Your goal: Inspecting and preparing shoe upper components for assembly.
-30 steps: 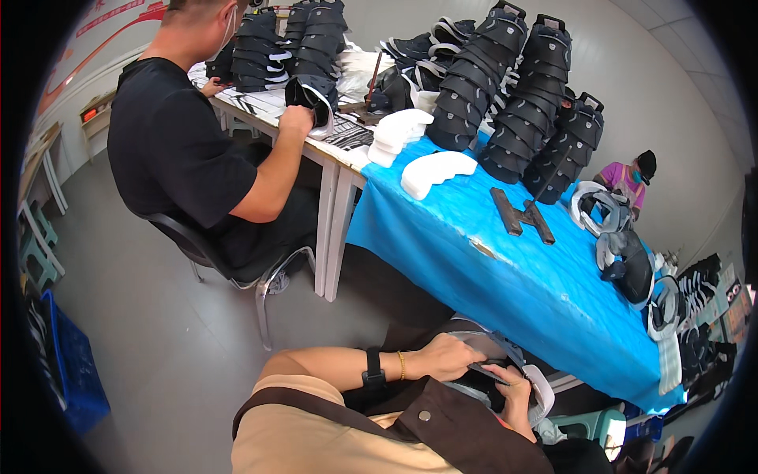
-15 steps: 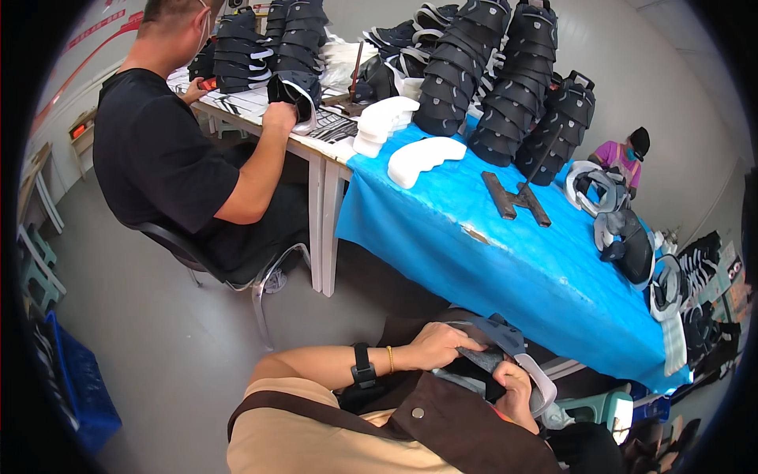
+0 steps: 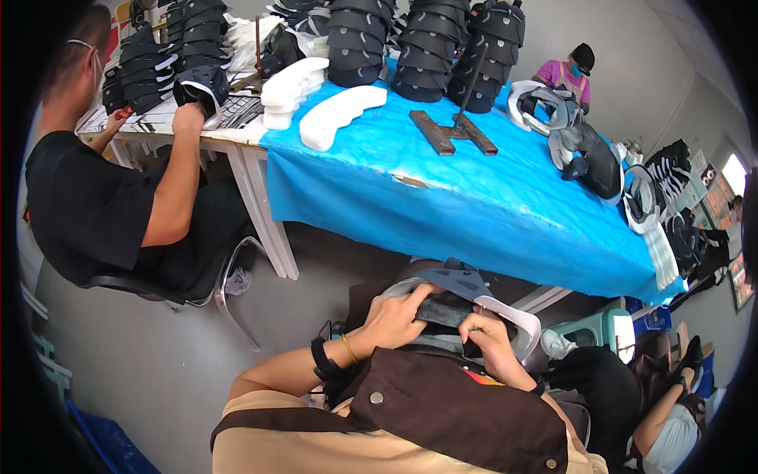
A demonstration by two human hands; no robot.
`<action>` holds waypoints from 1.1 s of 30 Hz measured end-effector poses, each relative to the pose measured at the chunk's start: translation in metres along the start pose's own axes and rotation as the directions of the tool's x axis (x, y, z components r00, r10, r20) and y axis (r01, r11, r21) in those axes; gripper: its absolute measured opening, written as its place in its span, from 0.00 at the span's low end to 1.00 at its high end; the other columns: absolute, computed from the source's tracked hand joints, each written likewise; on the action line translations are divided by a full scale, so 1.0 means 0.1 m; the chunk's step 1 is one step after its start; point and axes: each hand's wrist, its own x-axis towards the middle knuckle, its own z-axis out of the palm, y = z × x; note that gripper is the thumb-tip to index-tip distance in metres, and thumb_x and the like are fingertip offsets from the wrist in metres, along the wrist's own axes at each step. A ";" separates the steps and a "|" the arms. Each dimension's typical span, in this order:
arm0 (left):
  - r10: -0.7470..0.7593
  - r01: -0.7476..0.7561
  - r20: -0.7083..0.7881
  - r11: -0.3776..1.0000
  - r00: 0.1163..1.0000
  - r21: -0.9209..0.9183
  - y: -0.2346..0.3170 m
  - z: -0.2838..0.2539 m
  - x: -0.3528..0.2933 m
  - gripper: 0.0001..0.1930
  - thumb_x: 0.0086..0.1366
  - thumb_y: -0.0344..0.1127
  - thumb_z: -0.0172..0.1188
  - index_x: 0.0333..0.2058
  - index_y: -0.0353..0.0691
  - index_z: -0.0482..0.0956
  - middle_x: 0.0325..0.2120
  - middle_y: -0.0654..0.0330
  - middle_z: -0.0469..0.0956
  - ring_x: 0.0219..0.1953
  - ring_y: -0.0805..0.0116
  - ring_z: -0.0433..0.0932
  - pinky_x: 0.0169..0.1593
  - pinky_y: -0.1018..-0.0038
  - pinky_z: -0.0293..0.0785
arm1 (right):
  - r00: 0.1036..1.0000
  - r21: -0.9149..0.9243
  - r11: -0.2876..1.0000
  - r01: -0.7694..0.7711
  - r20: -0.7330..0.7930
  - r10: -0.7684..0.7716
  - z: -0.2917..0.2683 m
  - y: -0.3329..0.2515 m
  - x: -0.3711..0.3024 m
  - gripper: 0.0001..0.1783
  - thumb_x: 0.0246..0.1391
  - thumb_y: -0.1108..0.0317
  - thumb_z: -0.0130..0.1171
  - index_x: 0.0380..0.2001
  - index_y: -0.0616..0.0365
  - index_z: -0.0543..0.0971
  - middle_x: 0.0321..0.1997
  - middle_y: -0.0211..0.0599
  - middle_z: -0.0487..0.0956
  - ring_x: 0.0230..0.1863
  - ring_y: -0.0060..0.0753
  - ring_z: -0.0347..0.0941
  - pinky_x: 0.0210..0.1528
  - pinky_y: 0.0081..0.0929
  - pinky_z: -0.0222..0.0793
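In my lap, below the table edge, lies a dark grey and black padded piece [image 3: 450,310] with a curved, pale rim on its right side. My left hand [image 3: 395,317] comes at it from the left, its fingers bent over the grey upper edge and partly hidden inside. On the other side my right hand [image 3: 491,341] is closed, thumb and fingers pinching the inner black lining. The lining is pulled between both hands. What lies deeper inside the piece cannot be made out.
A blue-covered table [image 3: 474,186] stands ahead, bearing white curved foam pads [image 3: 339,118], a rusty metal stand [image 3: 454,134], stacked black shells [image 3: 359,43] and more padded pieces [image 3: 588,158]. A co-worker in black [image 3: 103,197] sits at left. A green stool [image 3: 592,332] stands at right.
The view has swung to the right and down, so the table sits further left and higher. My right hand has come up to the lining; my left hand's fingers have bent over the edge.
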 end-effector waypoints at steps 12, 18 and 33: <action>0.057 -0.054 -0.108 0.998 0.992 0.028 -0.01 0.10 -0.01 0.10 0.51 0.27 0.60 0.34 0.40 0.72 0.21 0.57 0.76 0.19 0.58 0.76 0.23 0.69 0.71 | 0.968 -0.695 0.700 0.166 -0.020 -0.249 -0.06 -0.05 -0.08 0.11 0.49 0.79 0.51 0.33 0.54 0.79 0.41 0.49 0.70 0.39 0.47 0.70 0.41 0.33 0.66; 0.078 -0.076 -0.041 0.996 0.996 0.050 0.00 0.12 0.05 0.13 0.51 0.28 0.62 0.37 0.39 0.72 0.22 0.58 0.74 0.21 0.60 0.75 0.24 0.70 0.71 | 0.976 -0.682 0.724 0.103 -0.070 -0.204 -0.08 -0.11 -0.11 0.10 0.52 0.73 0.52 0.38 0.55 0.78 0.49 0.57 0.70 0.48 0.56 0.70 0.50 0.40 0.67; -0.114 0.090 -0.256 0.990 0.960 -0.105 -0.12 0.19 0.07 0.05 0.53 0.27 0.64 0.28 0.36 0.77 0.22 0.60 0.73 0.19 0.64 0.73 0.23 0.75 0.68 | 0.940 -0.793 0.583 0.176 -0.040 -0.339 -0.13 -0.08 -0.11 0.07 0.47 0.75 0.53 0.30 0.63 0.79 0.40 0.45 0.74 0.39 0.46 0.73 0.41 0.35 0.70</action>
